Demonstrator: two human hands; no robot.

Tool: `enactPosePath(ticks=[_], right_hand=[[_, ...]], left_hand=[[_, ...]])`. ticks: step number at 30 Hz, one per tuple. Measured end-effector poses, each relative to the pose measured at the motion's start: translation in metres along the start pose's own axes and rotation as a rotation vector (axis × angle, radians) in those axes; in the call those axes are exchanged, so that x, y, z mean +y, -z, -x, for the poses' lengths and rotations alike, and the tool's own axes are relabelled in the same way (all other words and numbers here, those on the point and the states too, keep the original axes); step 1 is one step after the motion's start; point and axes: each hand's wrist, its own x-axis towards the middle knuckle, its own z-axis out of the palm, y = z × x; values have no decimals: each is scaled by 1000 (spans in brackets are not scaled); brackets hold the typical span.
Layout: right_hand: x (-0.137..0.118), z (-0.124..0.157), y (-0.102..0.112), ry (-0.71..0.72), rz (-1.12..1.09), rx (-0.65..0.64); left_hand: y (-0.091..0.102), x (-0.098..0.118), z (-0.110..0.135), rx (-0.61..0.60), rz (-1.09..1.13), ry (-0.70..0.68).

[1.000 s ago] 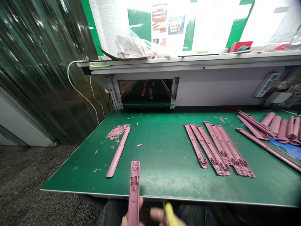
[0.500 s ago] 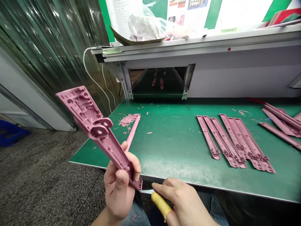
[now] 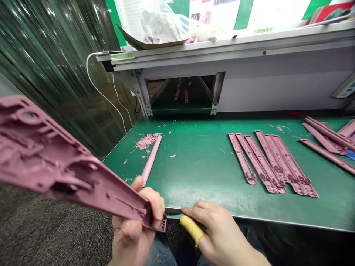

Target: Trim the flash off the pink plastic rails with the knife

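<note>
My left hand (image 3: 138, 221) is closed round the lower end of a long pink plastic part (image 3: 108, 192), a moulded half-shell with ribs and round bosses inside. Its far end tilts up to the left, close to the camera. In my right hand (image 3: 216, 229), with a yellow cover on the thumb (image 3: 192, 229), is a knife; its thin pale blade (image 3: 174, 216) reaches to the part's lower right end. The knife's handle is hidden by the fingers. Just beyond my left hand, another pink part (image 3: 152, 159) lies on the green table (image 3: 194, 177).
Pink shavings (image 3: 146, 141) lie in a heap at the table's left. Several pink half-shells (image 3: 266, 162) lie in rows on the right, with a loose pile (image 3: 330, 136) farther right. Behind the table is an opening with a conveyor belt (image 3: 181, 107), below a metal shelf (image 3: 210, 53).
The held pink part has swung lower and nearer the camera at its far end, turning about my left hand. The blade stays at its lower end. The view has shifted slightly.
</note>
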Motion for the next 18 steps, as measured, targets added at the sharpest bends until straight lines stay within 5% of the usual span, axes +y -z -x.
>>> enactPosePath(ticks=[4, 8, 11, 13, 14, 16, 18], right_hand=[[1, -1, -10, -57, -373, 126], [-5, -10, -31, 259, -545, 103], [-5, -14, -29, 174, -595, 54], [-3, -14, -15, 36, -688, -12], [-3, -13, -6, -13, -746, -63], [-5, -11, 13, -57, -830, -162], [-9, -10, 29, -52, -824, -216]], left_hand=[[-2, 6, -19, 102, 127, 2], [-1, -3, -31, 361, 200, 111], [15, -12, -28, 511, -213, -9], [27, -14, -20, 381, -679, -366], [30, -14, -15, 202, -865, -516], [33, -9, -7, -160, -1035, -633], [31, 0, -6, -334, -1029, -596]])
